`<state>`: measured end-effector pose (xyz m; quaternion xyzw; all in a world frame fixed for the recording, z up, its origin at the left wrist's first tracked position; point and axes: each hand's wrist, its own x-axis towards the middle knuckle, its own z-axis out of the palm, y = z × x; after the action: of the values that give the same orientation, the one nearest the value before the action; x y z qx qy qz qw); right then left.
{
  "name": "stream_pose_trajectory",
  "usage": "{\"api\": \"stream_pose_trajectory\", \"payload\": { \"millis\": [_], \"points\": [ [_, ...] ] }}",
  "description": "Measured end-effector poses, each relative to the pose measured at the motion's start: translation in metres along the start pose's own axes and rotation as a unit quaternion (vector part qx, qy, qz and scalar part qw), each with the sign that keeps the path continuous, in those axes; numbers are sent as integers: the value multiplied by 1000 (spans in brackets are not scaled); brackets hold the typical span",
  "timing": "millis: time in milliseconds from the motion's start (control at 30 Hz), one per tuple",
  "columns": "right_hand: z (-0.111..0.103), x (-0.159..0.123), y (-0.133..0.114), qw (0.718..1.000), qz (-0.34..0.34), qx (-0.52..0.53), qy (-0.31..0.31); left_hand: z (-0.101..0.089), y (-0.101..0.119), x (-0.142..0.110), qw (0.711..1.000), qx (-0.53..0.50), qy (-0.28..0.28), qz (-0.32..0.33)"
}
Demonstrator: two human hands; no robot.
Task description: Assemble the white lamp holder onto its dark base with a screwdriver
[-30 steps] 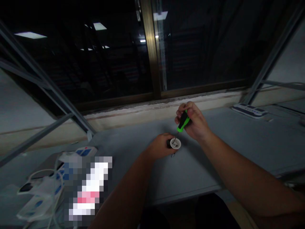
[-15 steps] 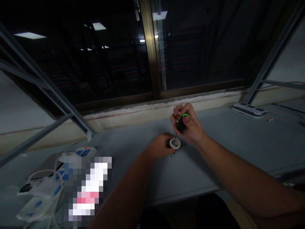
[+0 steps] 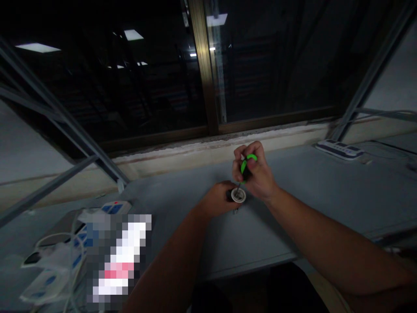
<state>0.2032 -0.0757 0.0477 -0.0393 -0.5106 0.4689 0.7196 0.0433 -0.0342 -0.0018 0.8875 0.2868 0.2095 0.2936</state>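
Near the middle of the table, my left hand (image 3: pixel 216 200) is wrapped round a small dark cylindrical fitting with a white round rim (image 3: pixel 243 200). Its open face is turned up toward me, and small parts inside are too dim to name. My right hand (image 3: pixel 260 176) grips a screwdriver (image 3: pixel 245 170) by its black and green handle. The thin shaft slants down into the fitting's face; its tip is hard to make out. A small metal piece (image 3: pixel 235 211) shows just below the fitting, on or close to the tabletop.
Grey table (image 3: pixel 286 226) runs under a dark window (image 3: pixel 146 87). Power strips (image 3: pixel 48 280) with tangled white cables lie at the left, beside a blurred-out bright patch (image 3: pixel 120 256). Another power strip (image 3: pixel 339 149) sits at the back right. Metal frame bars (image 3: pixel 65 126) rise on both sides.
The screwdriver handle has turned in my right hand, so more of its green shows. My left hand keeps its hold on the fitting. The whole view has shifted slightly.
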Motion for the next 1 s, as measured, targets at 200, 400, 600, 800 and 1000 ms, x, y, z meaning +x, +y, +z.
{"api": "stream_pose_trajectory", "payload": {
  "millis": [200,400,600,800,1000],
  "points": [
    [-7,5,0,995,57,-81,14,0,-4,0,1000,-9,-1,5],
    [3,2,-5,996,90,6,5,1,-5,0,999,-31,-9,11],
    [-1,4,-1,997,3,-27,70,0,-4,2,1000,-16,-1,13],
    [-10,9,-6,994,67,-65,61,-2,-1,1,1000,11,8,20],
    [-1,4,-10,997,72,-13,28,-1,-4,1,999,7,3,35]
  ]
}}
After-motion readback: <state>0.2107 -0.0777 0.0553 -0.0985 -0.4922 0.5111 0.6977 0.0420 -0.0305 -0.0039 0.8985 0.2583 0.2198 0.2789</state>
